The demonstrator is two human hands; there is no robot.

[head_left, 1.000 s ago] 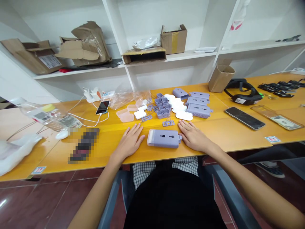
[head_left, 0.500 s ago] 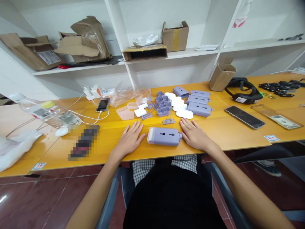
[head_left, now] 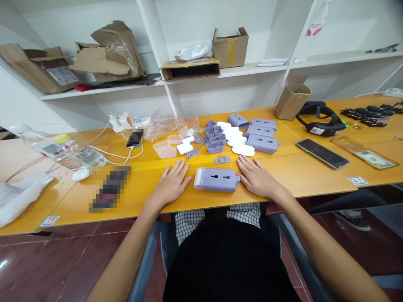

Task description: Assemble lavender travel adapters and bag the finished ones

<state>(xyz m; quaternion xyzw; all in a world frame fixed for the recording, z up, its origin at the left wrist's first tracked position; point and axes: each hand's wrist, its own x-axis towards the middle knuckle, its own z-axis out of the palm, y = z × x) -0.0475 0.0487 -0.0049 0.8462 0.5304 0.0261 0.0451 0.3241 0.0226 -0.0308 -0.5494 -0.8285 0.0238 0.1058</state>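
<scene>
My left hand (head_left: 171, 183) and my right hand (head_left: 256, 178) lie flat on the yellow wooden table (head_left: 277, 176), fingers spread and holding nothing. Between them sits a lilac plastic power socket housing (head_left: 215, 180) with a pale end cap. My right hand is against or almost against its right end, and my left hand is just beside its left end. Behind it lie several lilac perforated housings (head_left: 262, 143), small lilac parts (head_left: 215, 147), white plates (head_left: 234, 140), metal contact pieces (head_left: 222, 160) and pale pink pieces (head_left: 166, 150).
A plastic water bottle (head_left: 59, 152), a charging phone (head_left: 135, 138) and a pixelated object (head_left: 110, 188) lie left. A headset (head_left: 321, 125), a phone (head_left: 321, 153) and dark parts (head_left: 368, 115) lie right. Shelves with cardboard boxes (head_left: 107, 54) stand behind.
My hands and the socket housing stay in place on the table. The whole view shifts slightly as my head moves.
</scene>
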